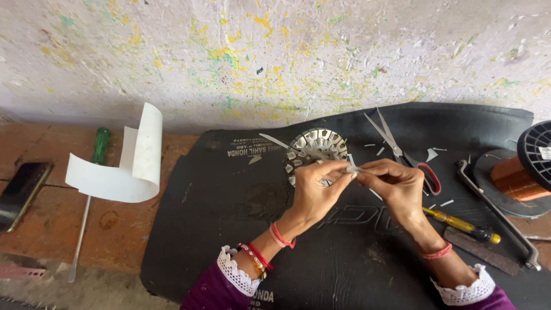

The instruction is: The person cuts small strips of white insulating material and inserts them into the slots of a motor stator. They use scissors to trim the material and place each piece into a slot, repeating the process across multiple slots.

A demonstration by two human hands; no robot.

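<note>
My left hand (317, 186) and my right hand (392, 185) meet over a black rubber mat (229, 218), pinching a small white paper strip (351, 169) between their fingertips. Just behind the left hand lies a round slotted metal stator core (313, 148), partly hidden by the fingers. Open scissors with red and black handles (402, 152) lie just beyond the right hand. Small white paper offcuts (431, 154) are scattered around them.
A curled white paper sheet (129, 166) and a green-handled screwdriver (92, 189) lie on the left, with a dark phone (23, 192) at the far left. A copper wire spool (525, 172), a metal bar tool (496, 215), a yellow screwdriver (459, 225) and a flat file (479, 250) sit to the right.
</note>
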